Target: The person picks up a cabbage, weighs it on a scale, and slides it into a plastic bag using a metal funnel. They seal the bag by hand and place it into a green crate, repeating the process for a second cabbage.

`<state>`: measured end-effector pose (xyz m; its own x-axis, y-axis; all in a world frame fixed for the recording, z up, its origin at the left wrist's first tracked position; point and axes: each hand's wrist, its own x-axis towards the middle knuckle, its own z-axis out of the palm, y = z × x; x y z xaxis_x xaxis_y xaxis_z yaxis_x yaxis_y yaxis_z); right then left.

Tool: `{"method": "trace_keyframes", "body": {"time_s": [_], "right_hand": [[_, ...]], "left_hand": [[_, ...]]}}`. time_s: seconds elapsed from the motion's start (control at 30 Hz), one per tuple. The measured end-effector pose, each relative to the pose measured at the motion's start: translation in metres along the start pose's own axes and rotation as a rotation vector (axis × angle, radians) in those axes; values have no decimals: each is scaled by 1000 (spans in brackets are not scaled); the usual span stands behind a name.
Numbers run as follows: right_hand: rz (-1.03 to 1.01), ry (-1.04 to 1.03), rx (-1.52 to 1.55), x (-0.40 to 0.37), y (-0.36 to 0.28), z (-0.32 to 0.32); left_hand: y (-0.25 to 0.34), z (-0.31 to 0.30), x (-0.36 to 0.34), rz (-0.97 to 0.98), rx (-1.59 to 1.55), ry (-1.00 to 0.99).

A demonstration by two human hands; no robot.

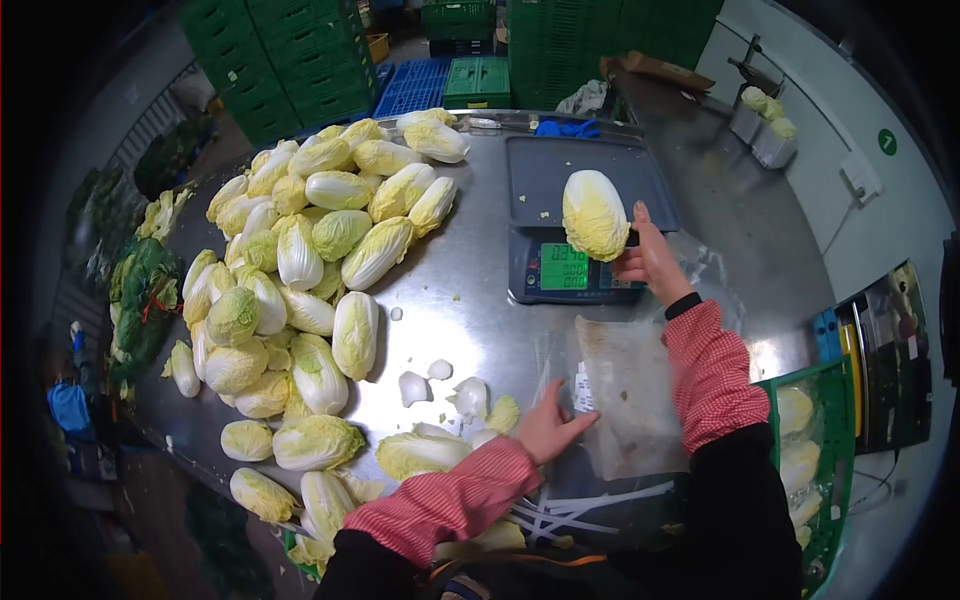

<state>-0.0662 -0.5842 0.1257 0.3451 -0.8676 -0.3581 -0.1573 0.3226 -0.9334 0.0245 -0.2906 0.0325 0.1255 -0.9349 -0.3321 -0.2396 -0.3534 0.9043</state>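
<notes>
Hands first: the right hand (650, 262) is wide, with its thumb up and its fingers at the right side of one pale cabbage (596, 216). You cannot tell if it holds the cabbage up or just touches it. That cabbage is at the scale (590, 185), in front of its flat gray top and just above its lit green screen (565, 267). The left hand (553, 427) is closer to the person than the scale. It holds nothing, its fingers are spread, and one fingertip touches a flat, clear plastic bag (630, 400). White stickers (583, 388) with small black marks lie by that hand.

Both arms have red and white sleeves (708, 365). The scale sits on a shiny metal counter (440, 275). To the left of the scale is a big, messy pile of yellow and white cabbages (300, 270). Bits of white leaf (414, 388) lie between the pile and the left hand. Just behind the scale is something blue and crumpled (567, 128). To the right of the scale and nearer the person, a green crate (848, 450) has wrapped cabbages (797, 465) inside. Tall stacks of green crates (565, 60) stand far behind the scale.
</notes>
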Motion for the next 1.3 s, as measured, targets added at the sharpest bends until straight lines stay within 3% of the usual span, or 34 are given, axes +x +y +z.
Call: {"method": "trace_keyframes", "body": {"time_s": [0.07,0.17,0.3,0.37,0.4,0.47,0.5,0.57,0.67,0.77,0.9,1.03,1.2,1.3], "right_hand": [[-17,-322,122,23,9,-5],[-88,-15,54,11,7,35],[-66,-61,353,-10,10,30],[-104,-145,267,-34,18,21],[-121,-188,223,-50,28,17],[-425,-109,-28,-77,64,24],[-569,-74,-152,-95,84,32],[-621,-67,-395,-158,83,56],[-724,-174,-807,-211,90,84],[-497,-349,-807,-237,78,95],[-429,-437,-682,-243,72,115],[-398,-603,-585,-254,72,145],[-320,-759,-553,-274,72,183],[-454,-793,-551,-280,91,204]], "left_hand": [[7,23,15,-33,88,34],[1,48,32,-54,111,50],[1,19,15,-85,29,-58],[13,-12,-15,-73,64,-15],[8,-24,-21,24,145,122],[2,-42,-28,210,305,403],[7,-48,-28,180,11,370],[22,-65,-21,115,-581,310],[18,-65,-18,53,-1188,208],[-16,-71,-37,124,-1287,126],[-19,-86,-83,226,-1258,40],[-30,-98,-123,151,-1200,226],[-58,-115,-169,156,-1165,287],[-63,-121,-196,195,-1176,331]]}}
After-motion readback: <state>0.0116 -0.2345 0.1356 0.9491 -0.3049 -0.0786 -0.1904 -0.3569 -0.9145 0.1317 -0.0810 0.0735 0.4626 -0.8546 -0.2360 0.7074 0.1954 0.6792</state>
